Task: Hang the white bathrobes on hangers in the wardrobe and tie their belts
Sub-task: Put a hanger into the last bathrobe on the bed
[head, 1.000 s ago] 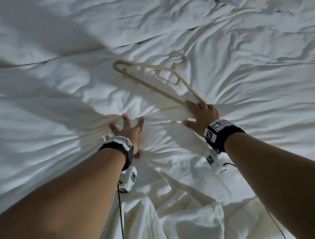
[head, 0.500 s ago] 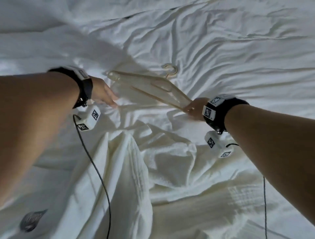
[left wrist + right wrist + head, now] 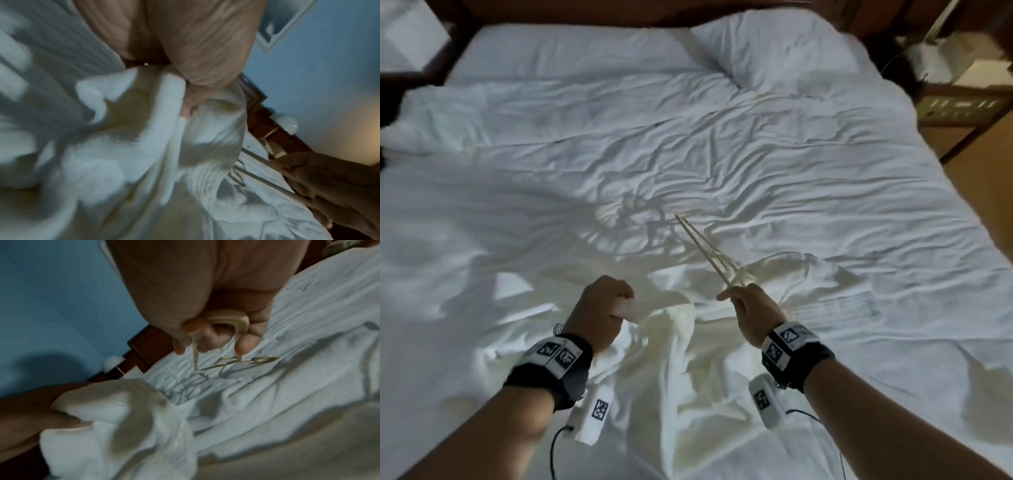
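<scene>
A white bathrobe (image 3: 674,349) lies crumpled on the bed near its front edge. My left hand (image 3: 602,305) grips a bunched fold of the bathrobe (image 3: 164,113) and lifts it a little. My right hand (image 3: 743,301) holds one end of a thin light wooden hanger (image 3: 705,250), which points up and away over the bed. In the right wrist view the fingers curl round the hanger's rounded end (image 3: 228,321), and its hook (image 3: 263,359) shows beyond them. The bathrobe fold (image 3: 115,404) in my left hand sits at the lower left there.
The bed (image 3: 688,144) is covered by a rumpled white duvet, with pillows (image 3: 774,44) at the dark wooden headboard. A bedside table (image 3: 959,106) stands at the right, another dark piece of furniture at the far left. A blue wall (image 3: 51,296) is behind.
My left hand left the hanger's far end and now grips a fold of the bathrobe. My right hand has raised the hanger off the bed. The head view has pulled back.
</scene>
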The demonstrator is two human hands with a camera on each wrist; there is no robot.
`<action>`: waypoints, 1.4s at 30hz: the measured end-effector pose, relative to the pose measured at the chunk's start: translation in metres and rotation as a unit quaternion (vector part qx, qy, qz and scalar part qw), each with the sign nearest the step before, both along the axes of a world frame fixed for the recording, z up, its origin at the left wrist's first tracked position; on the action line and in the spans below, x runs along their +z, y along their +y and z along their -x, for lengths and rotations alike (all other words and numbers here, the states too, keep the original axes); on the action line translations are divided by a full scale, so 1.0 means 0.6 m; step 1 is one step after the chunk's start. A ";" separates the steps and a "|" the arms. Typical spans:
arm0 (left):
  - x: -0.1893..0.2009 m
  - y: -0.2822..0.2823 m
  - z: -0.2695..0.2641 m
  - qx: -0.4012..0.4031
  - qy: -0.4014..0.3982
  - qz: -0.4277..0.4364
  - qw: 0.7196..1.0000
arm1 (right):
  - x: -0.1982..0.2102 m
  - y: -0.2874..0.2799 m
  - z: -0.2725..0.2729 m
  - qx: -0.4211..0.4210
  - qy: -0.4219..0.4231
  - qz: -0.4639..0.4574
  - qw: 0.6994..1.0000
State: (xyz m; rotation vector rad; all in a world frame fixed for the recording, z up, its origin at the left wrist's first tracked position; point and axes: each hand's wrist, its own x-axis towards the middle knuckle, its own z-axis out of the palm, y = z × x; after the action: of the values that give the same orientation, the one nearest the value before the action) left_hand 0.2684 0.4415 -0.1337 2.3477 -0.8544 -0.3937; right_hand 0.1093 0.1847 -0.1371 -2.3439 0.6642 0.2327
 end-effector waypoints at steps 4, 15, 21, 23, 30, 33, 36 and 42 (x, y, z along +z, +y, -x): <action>0.132 0.093 0.097 0.005 -0.075 -0.009 0.997 | 0.081 0.107 0.053 0.068 -0.021 -0.039 0.997; 0.325 0.257 0.241 0.316 0.049 0.201 0.926 | 0.286 0.322 0.054 0.293 -0.053 0.002 0.954; 0.315 0.238 0.343 0.306 0.324 0.114 0.888 | 0.297 0.360 0.107 0.389 -0.078 0.026 0.918; 0.302 0.220 0.366 0.310 0.357 0.166 0.865 | 0.291 0.357 0.128 0.413 -0.076 0.032 0.907; 0.253 0.197 0.413 0.357 0.385 0.344 0.778 | 0.254 0.284 0.176 0.388 -0.067 0.024 0.919; 0.244 0.208 0.419 0.400 0.377 0.369 0.749 | 0.243 0.256 0.187 0.346 -0.094 0.028 0.933; 0.240 0.223 0.435 0.430 0.349 0.305 0.775 | 0.244 0.251 0.187 0.318 -0.089 0.041 0.943; 0.279 0.232 0.454 0.296 0.255 0.095 0.916 | 0.263 0.318 0.169 0.378 -0.045 0.085 0.921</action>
State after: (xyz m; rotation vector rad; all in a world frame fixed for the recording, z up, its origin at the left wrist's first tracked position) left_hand -0.0038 0.5809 0.0336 2.0423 0.0720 -0.5879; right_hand 0.0080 0.3757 0.0209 -2.6591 -0.3143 0.4140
